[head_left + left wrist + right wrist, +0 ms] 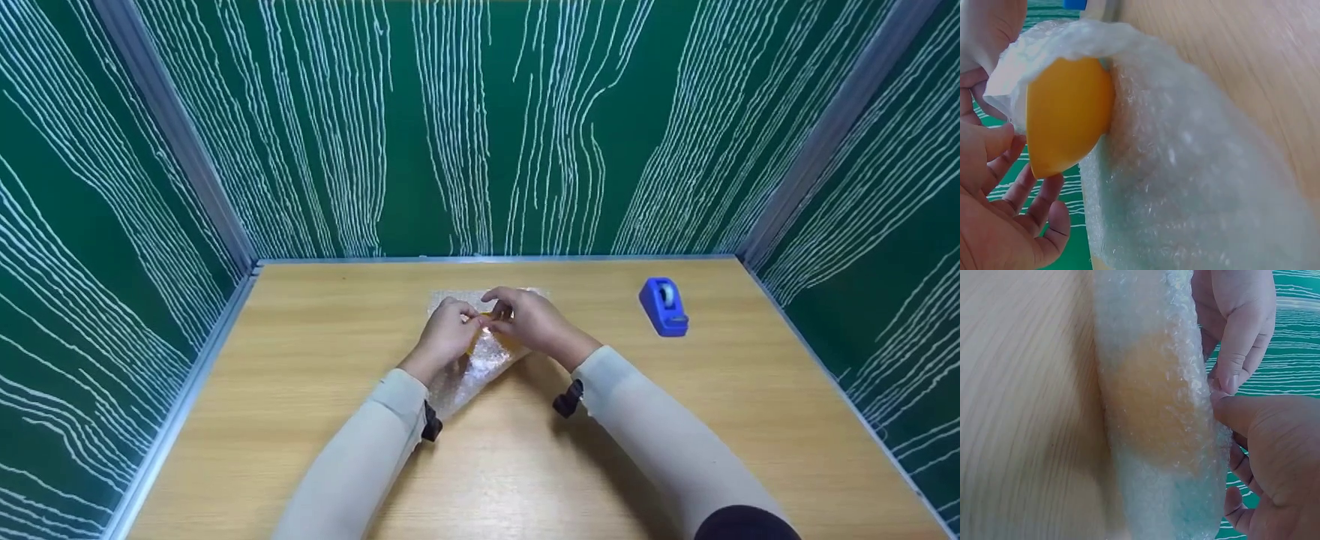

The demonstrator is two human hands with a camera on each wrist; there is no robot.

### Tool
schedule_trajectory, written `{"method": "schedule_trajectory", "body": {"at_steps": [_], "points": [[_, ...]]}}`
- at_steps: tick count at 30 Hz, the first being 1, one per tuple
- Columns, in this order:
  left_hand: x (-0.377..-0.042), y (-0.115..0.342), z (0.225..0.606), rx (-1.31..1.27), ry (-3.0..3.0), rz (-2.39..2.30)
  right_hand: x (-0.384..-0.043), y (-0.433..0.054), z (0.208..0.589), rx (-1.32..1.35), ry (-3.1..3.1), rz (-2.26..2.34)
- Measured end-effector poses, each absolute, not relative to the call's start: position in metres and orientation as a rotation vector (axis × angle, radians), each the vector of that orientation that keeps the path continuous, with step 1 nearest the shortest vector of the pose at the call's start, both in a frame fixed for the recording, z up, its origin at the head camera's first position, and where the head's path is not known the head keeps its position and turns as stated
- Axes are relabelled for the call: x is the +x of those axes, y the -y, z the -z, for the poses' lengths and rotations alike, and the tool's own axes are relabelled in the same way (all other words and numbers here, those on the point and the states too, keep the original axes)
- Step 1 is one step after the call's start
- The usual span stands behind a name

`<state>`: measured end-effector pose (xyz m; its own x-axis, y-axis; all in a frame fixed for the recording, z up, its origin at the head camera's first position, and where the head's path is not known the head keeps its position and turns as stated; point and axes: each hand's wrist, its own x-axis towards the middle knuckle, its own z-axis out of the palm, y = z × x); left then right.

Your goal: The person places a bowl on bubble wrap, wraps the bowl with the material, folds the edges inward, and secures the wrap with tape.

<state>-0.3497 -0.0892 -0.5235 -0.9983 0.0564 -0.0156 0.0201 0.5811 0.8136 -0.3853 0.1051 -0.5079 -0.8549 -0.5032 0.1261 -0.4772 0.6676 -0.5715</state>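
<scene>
A sheet of clear bubble wrap (pixel 487 360) is folded over a yellow-orange bowl (pixel 1069 115) near the middle of the table. The bowl's rounded side is bare in the left wrist view; in the right wrist view it shows only as a blurred shape through the bubble wrap (pixel 1157 399). My left hand (pixel 448 330) pinches the wrap's edge, its other fingers below the bowl's rim. Close against it, my right hand (pixel 534 319) pinches the wrap at the same spot between thumb and fingers. The fingertips of both hands nearly meet above the bowl.
A blue tape dispenser (pixel 664 307) with a roll in it stands at the right back of the wooden table (pixel 315 360). Green panels with white streaks (pixel 450 127) rise behind and on both sides, framed by metal posts (pixel 180 135).
</scene>
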Motion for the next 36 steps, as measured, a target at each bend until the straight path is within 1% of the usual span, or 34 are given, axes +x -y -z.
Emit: {"method": "schedule_trajectory", "body": {"at_steps": [5,12,14,19,21,28,36], "points": [[-0.350,0.089,0.524,0.012,-2.772,-1.399,-0.387,-0.105,0.510,-0.869,-2.833,0.948],[-0.350,0.088,0.525,0.061,-2.832,-1.367,-0.389,-0.110,0.512,-0.933,-2.867,0.930],[-0.349,0.088,0.526,0.068,-2.860,-1.366,-0.391,-0.113,0.512,-0.859,-2.889,0.939],[-0.350,0.087,0.527,-0.026,-2.832,-1.400,-0.400,-0.129,0.515,-0.453,-2.842,1.061],[-0.351,0.087,0.528,-0.072,-2.805,-1.407,-0.405,-0.137,0.519,-0.340,-2.824,1.094],[-0.354,0.086,0.528,-0.147,-2.804,-1.376,-0.419,-0.164,0.533,-0.212,-2.775,1.144],[-0.354,0.086,0.528,-0.154,-2.807,-1.357,-0.418,-0.176,0.535,-0.092,-2.660,1.125]]}}
